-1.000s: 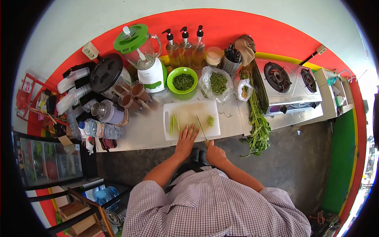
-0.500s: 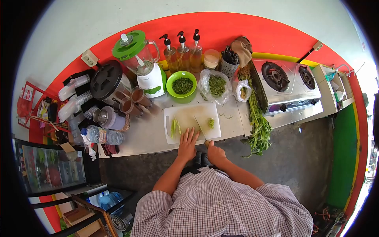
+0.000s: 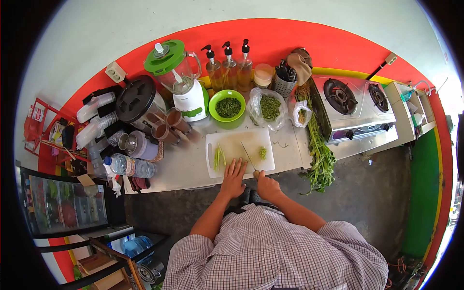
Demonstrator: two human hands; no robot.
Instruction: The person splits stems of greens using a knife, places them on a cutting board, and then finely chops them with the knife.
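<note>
My left hand [image 3: 234, 179] lies flat with its fingers spread over the front edge of a white cutting board [image 3: 232, 140]. A knife [image 3: 248, 154] is held by its handle in my right hand [image 3: 268, 187], which is closed around it. The blade points away from me over the board. Left of the blade lie a few thin green stalks [image 3: 219, 158]; to its right is a small pile of chopped green pieces [image 3: 262, 153].
Behind the board stand a green bowl of chopped leaves [image 3: 239, 117], a plastic bag of chopped greens [image 3: 269, 107] and a blender [image 3: 189, 100]. Long leafy stalks [image 3: 320, 164] hang over the counter edge beside a gas stove [image 3: 355, 123]. Cups and bottles crowd the left.
The whole view has shifted slightly to the right and down. Both hands, the knife and the cut greens keep their places relative to the board.
</note>
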